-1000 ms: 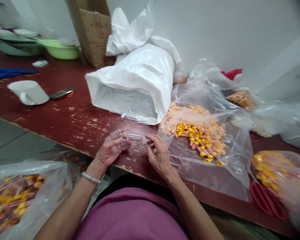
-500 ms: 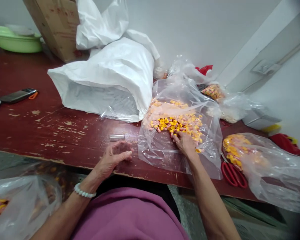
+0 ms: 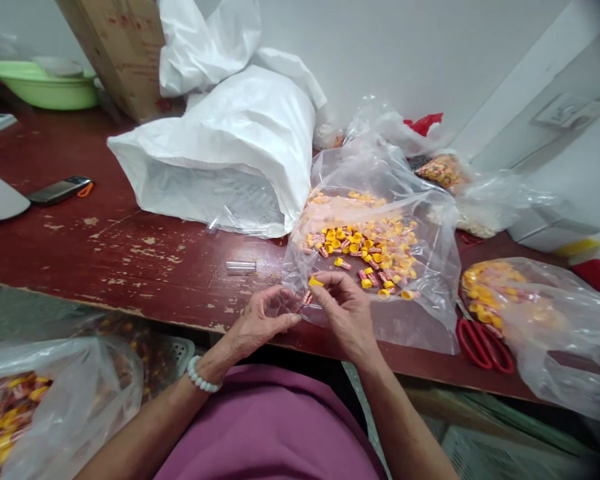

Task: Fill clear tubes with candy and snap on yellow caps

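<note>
Just over the table's front edge, my two hands meet. My right hand pinches a small red piece with a yellow cap, tilted with its red end down toward the left. My left hand has its fingers curled around what looks like a clear tube, mostly hidden and hard to see. Two or so clear tubes lie side by side on the table behind it. Right of them, an open clear plastic bag is spread out, with a heap of yellow-capped red pieces in it.
A white sack of clear tubes lies open at the back. Red-handled scissors and another bag of yellow caps are at the right. A phone-like device, green basin and cardboard box stand left.
My right hand has come out of the heap with a yellow-capped piece and moved left. My left hand has shifted right to meet it. The camera view has shifted slightly.
</note>
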The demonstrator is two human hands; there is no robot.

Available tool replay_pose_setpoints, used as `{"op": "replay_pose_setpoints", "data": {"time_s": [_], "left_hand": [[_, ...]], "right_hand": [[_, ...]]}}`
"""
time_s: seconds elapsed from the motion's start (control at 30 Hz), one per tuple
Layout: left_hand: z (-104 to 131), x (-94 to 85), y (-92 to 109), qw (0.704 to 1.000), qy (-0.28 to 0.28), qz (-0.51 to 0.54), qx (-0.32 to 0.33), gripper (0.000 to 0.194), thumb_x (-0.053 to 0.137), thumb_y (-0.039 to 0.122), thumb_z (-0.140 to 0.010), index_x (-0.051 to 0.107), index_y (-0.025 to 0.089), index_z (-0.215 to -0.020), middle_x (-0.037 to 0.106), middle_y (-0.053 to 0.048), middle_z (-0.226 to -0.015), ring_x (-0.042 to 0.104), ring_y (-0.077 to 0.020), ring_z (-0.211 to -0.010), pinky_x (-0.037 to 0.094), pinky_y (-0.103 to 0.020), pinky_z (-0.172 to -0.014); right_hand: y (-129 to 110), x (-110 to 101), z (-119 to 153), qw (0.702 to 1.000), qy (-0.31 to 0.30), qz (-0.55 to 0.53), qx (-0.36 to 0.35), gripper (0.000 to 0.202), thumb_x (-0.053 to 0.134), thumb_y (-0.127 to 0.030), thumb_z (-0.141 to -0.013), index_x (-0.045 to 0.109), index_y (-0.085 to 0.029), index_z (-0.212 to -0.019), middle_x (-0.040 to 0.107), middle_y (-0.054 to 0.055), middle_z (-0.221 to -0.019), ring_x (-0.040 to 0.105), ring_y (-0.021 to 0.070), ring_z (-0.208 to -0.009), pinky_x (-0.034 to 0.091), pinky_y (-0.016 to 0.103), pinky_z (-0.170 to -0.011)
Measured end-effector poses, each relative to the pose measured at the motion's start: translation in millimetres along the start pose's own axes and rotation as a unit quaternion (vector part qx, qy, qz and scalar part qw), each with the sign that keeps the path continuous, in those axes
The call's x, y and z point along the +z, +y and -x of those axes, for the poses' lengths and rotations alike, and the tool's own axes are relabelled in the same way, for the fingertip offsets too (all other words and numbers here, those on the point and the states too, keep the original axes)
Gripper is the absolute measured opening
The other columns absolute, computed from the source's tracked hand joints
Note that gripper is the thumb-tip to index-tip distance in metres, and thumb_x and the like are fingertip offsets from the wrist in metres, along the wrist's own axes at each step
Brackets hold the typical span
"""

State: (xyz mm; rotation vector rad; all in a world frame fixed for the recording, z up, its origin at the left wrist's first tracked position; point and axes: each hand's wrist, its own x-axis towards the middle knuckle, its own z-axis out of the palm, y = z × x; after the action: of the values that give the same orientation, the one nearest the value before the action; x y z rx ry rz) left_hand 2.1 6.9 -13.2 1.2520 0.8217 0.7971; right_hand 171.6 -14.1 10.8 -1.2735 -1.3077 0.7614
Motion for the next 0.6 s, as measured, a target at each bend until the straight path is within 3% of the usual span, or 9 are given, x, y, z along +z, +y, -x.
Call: {"op": "replay_pose_setpoints", "data": {"time_s": [0.1, 0.27, 0.43, 0.5, 0.6], "left_hand": [[2.6, 3.1, 2.1, 1.0, -0.023, -0.003, -0.011, 0.026, 0.071, 0.029, -0.071, 0.059, 0.014, -0.089, 0.059, -0.003, -0.085, 0.053, -0.0119, -0.07, 0.047, -0.02, -0.053], [4.6, 2.6, 0.9, 0.999, 0.007, 0.028, 0.012, 0.027, 0.072, 0.031, -0.071, 0.057, 0.014, -0.085, 0.053, 0.002, -0.069, 0.043, -0.0061, -0.053, 0.036, -0.015, -0.041], [1.0, -1.7, 1.2, 1.0, 0.018, 0.019, 0.003, 0.025, 0.073, 0.027, -0.07, 0.059, 0.013, -0.085, 0.054, 0.004, -0.063, 0.041, -0.0042, -0.047, 0.031, -0.015, -0.039], [-1.7, -5.1, -0.1, 0.999, 0.027, 0.015, -0.009, 0.029, 0.073, 0.03, -0.07, 0.058, 0.014, -0.089, 0.055, 0.003, -0.066, 0.044, -0.0056, -0.048, 0.032, -0.015, -0.037], [-4.2, -9.0, -3.3, 0.999, 0.045, 0.024, -0.017, 0.034, 0.074, 0.033, -0.068, 0.056, 0.015, -0.091, 0.057, 0.002, -0.072, 0.05, -0.008, -0.052, 0.035, -0.016, -0.037]], "right_hand": [[3.2, 6.2, 9.7, 0.998, -0.024, 0.049, -0.017, 0.013, 0.061, -0.033, -0.083, 0.062, -0.021, -0.089, 0.066, 0.004, -0.099, 0.061, 0.0151, -0.087, 0.047, 0.03, -0.079], [4.7, 4.4, 16.0, 0.979, -0.089, 0.123, -0.139, 0.01, 0.056, -0.027, -0.088, 0.063, -0.022, -0.092, 0.06, 0.006, -0.114, 0.054, 0.0186, -0.11, 0.041, 0.038, -0.096], [-1.3, 5.1, 16.5, 0.959, -0.131, 0.176, -0.181, 0.019, 0.061, -0.031, -0.085, 0.061, -0.023, -0.101, 0.055, 0.008, -0.122, 0.05, 0.0204, -0.117, 0.042, 0.038, -0.098], [3.9, -5.4, 7.8, 0.96, -0.107, 0.197, -0.168, 0.025, 0.058, -0.033, -0.086, 0.058, -0.024, -0.11, 0.053, 0.009, -0.126, 0.051, 0.0204, -0.115, 0.044, 0.037, -0.094], [25.0, -37.1, -13.9, 0.953, 0.033, 0.279, -0.111, 0.027, 0.049, -0.033, -0.09, 0.056, -0.022, -0.113, 0.059, 0.008, -0.11, 0.058, 0.0179, -0.091, 0.048, 0.034, -0.079]]}}
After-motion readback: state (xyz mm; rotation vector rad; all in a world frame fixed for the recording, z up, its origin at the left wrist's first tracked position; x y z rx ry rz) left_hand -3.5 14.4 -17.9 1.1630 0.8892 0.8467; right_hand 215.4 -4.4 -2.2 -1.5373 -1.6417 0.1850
